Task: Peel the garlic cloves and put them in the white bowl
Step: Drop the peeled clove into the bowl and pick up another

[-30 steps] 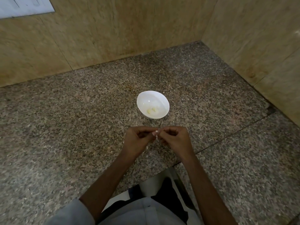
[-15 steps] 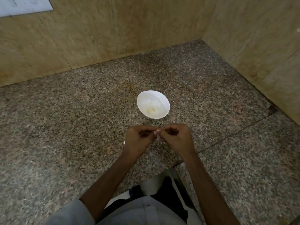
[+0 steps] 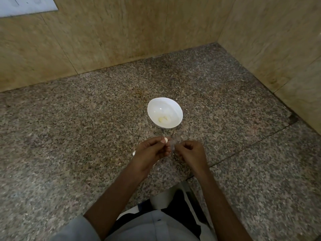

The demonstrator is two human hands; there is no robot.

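Garlic clove at the fingertips of the left grip, pinched between thumb and forefinger, pale and smooth on the visible side. Left grip curled round it, back upward, held above the desk just on the near side of the white bowl. Right grip just beside the left, a small gap between the two, not touching the clove. Fingers of the right grip curled inward toward the thumb; a faint blur in the gap, too unclear to tell: a scrap of skin pinched there, or nothing at all. White bowl upright on the desk, beyond both grips and apart from them. Two peeled cloves at the bottom of the bowl, yellowish, lying close together side by side. Small white bit peeping out at the outer edge of the left grip, on or near the desk, nature unclear. Desk of speckled brown-grey granite, with a dark seam running across on the right. Tan stone walls behind and on the right, meeting in a corner. Corner of a white panel on the wall at top left. Grey sleeve on the left forearm at the bottom edge, grey and dark clothing between the arms
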